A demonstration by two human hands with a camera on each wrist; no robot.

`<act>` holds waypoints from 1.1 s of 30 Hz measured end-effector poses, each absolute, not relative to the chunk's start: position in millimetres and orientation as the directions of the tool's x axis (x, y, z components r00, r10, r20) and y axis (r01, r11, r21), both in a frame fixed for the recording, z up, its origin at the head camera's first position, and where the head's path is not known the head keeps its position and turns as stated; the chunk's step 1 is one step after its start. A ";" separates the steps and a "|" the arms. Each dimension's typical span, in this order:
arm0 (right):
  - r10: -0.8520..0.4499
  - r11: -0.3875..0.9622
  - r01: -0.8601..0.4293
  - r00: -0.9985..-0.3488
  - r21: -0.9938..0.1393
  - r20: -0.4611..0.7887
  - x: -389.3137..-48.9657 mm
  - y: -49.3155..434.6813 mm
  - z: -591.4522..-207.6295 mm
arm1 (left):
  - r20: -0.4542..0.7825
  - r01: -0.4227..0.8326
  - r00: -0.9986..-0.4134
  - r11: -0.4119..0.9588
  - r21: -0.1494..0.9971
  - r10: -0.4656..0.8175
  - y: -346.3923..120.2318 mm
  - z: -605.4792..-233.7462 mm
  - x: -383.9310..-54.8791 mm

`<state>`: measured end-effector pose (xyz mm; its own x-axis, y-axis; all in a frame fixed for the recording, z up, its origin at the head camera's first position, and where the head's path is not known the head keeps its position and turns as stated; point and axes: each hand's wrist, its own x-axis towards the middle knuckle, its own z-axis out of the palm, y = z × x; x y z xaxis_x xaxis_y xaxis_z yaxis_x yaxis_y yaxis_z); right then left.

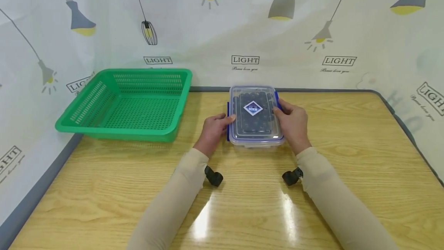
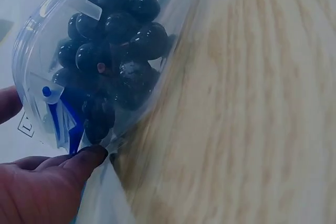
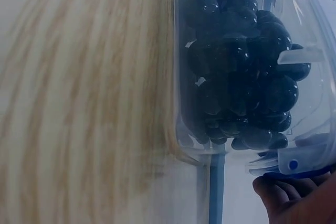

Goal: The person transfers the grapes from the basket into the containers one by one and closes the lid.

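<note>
A clear plastic food container (image 1: 256, 126) with a transparent lid and blue side latches sits on the wooden table, a diamond-shaped label on its top. Dark, glossy, round fruits like grapes (image 2: 121, 30) fill it, seen through the walls in both wrist views. My left hand (image 1: 216, 130) grips its left side, thumb over the lid's edge and fingers by the blue latch (image 2: 68, 124). On the opposite side my right hand (image 1: 293, 122) holds the container, thumb on the lid rim; its fingers (image 3: 289, 195) lie at the right latch, partly hidden in the head view.
A green plastic basket (image 1: 177, 126) with slotted walls stands at the back left of the table (image 1: 347, 134), left of the container. Behind the table's far edge hangs a white backdrop (image 1: 215, 41) printed with lamps.
</note>
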<state>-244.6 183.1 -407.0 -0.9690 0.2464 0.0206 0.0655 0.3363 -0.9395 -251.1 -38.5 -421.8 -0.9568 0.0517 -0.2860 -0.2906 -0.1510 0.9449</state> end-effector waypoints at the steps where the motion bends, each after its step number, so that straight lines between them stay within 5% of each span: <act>1: 0.247 0.335 0.065 -0.969 -0.940 0.021 -244.7 183.0 -407.4 | -0.287 -0.289 -0.957 -0.156 0.944 0.041 -38.4 -421.7 -250.6; 12: 0.239 0.317 0.017 -0.969 -0.948 0.062 -244.9 183.5 -410.4 | -0.238 -0.238 -0.968 -0.003 0.971 -0.084 -34.9 -412.6 -247.5; 23: 0.239 0.325 0.035 -0.970 -0.945 0.046 -243.8 182.7 -410.7 | -0.129 -0.129 -0.989 -0.007 0.992 -0.075 -26.3 -405.8 -245.9; 33: 0.240 0.336 0.061 -0.970 -0.940 0.023 -243.5 182.8 -406.9 | 0.004 -0.024 -0.993 0.236 0.971 -0.121 -18.9 -400.4 -242.9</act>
